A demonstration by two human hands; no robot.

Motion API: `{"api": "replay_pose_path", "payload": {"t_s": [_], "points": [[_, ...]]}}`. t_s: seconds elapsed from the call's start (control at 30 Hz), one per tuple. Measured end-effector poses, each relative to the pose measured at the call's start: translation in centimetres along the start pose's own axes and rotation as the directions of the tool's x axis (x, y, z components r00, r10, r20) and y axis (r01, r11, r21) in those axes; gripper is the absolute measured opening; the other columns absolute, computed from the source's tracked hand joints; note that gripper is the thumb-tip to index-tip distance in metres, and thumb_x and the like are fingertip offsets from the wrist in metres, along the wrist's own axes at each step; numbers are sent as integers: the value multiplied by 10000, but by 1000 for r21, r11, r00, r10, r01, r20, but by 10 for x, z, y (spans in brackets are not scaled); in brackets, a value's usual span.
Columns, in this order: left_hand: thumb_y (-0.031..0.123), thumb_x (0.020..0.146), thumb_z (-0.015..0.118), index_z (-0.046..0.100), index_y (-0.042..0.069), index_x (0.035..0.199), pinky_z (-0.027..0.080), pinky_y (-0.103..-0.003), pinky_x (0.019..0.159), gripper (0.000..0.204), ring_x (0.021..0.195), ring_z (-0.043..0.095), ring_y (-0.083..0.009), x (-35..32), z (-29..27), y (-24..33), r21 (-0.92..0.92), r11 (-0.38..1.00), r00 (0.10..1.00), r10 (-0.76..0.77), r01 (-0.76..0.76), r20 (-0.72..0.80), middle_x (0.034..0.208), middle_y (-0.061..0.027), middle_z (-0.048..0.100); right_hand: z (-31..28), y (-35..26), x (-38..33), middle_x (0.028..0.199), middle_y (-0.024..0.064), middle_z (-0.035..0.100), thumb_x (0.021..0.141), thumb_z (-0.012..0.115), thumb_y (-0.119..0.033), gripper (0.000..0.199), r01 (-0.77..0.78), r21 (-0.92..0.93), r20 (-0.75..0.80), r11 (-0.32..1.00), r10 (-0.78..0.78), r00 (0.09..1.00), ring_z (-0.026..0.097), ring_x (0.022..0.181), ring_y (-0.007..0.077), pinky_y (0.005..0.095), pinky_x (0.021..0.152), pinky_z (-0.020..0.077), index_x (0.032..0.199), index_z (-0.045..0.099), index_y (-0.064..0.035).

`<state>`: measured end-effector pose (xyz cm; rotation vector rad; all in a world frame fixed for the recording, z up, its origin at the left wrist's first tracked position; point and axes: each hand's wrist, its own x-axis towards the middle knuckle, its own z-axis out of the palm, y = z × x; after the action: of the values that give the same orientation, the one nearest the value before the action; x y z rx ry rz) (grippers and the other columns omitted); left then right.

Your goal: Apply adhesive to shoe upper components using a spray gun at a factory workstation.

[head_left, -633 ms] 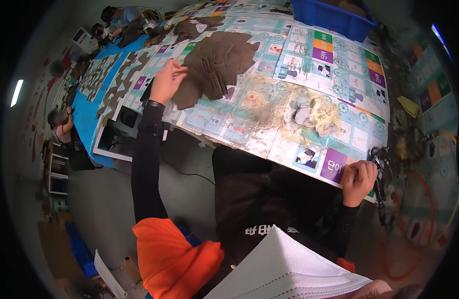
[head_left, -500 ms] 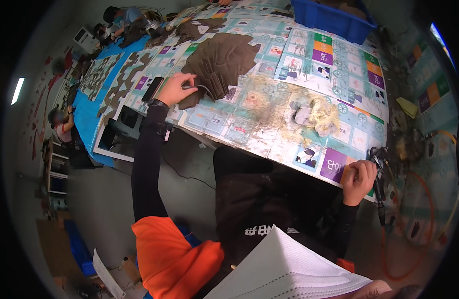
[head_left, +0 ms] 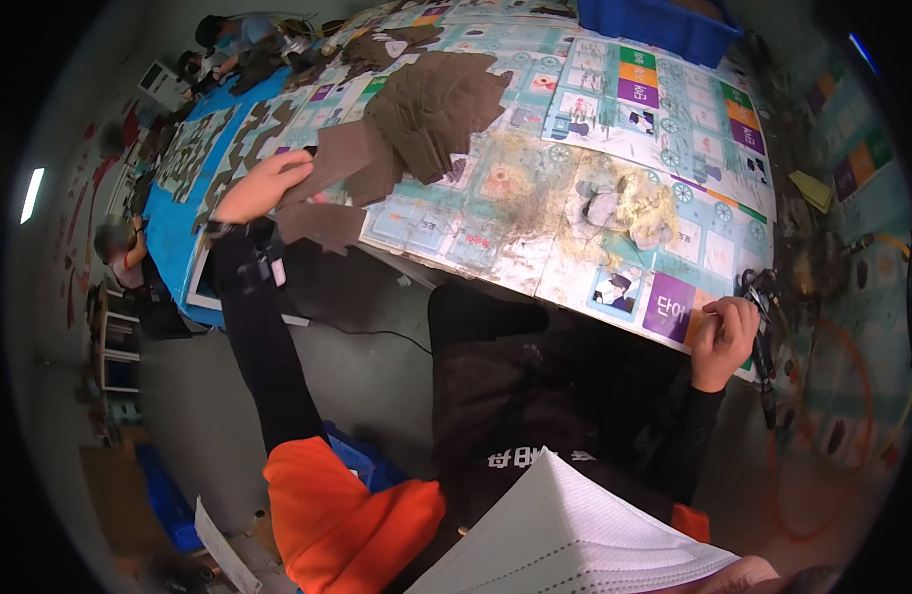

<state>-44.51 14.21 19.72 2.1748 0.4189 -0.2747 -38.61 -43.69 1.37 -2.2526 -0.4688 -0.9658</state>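
Nearest, at the lower edge, a white mask [head_left: 575,535] and an orange sleeve [head_left: 347,515] fill the view; the black forearm rises from it toward the table.

The right hand [head_left: 725,337] rests at the near edge of the table [head_left: 535,267], fingers curled shut against the printed mat [head_left: 664,148], just beside a dark tool [head_left: 763,317]; whether it grips the tool I cannot tell; it seems to sit there as a brace while the other arm stretches out.

The left hand [head_left: 263,183] reaches well across to the left, fingers closed on a brown piece [head_left: 342,158], which it lifts clear of the surface; a second brown piece [head_left: 322,223] hangs just below it, over the table's near edge; the held piece touches the brown pile [head_left: 441,104] beyond, probably so that one sheet can be peeled off without disturbing the stack.

Between the hands, mid-table, lies a clump of yellowish scraps [head_left: 624,203], apart from the pile, as if waste is kept to one side.

Farther back a blue bin [head_left: 664,25] stands at the far edge; at far left another person [head_left: 119,252] sits by a blue table [head_left: 174,223].
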Motion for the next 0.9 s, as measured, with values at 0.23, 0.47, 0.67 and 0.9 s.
{"api": "replay_pose_path", "payload": {"t_s": [0.23, 0.47, 0.67, 0.9], "points": [[124, 1027, 532, 534, -24, 1173, 538, -283, 776, 209, 831, 695, -175, -46, 145, 66, -362, 807, 870, 345, -466, -351, 958, -97, 667, 2, -48, 3, 1350, 142, 536, 895, 569, -88, 506, -545, 775, 494, 320, 231, 838, 554, 1163, 252, 339, 965, 455, 1385, 472, -4], [99, 1029, 533, 579, -26, 1079, 509, -271, 809, 142, 858, 654, -116, 29, 290, 97, -516, 641, 812, 540, -568, -222, 965, -80, 710, 21, -50, 45, 1151, 135, 626, 932, 632, -92, 498, -785, 620, 740, 20, 320, 592, 645, 912, 149, 272, 631, 553, 1381, 448, 20], [160, 925, 699, 652, -51, 1002, 513, -297, 685, 229, 740, 666, -134, 93, 332, 90, -64, 798, 766, 548, -599, -336, 826, -127, 718, 38, 5, 79, 814, 119, 683, 855, 710, -82, 295, -668, 346, 571, 658, 418, 707, 669, 680, 148, 286, 558, 527, 1107, 626, 44], [169, 930, 713, 658, -28, 993, 487, -220, 604, 214, 671, 628, -60, 110, 349, 96, -249, 903, 927, 297, -351, -229, 775, -35, 700, 60, 38, 98, 873, 178, 718, 809, 721, -151, 255, -484, 27, 544, 875, 393, 741, 698, 828, 322, 388, 794, 538, 1025, 718, -16]]}}
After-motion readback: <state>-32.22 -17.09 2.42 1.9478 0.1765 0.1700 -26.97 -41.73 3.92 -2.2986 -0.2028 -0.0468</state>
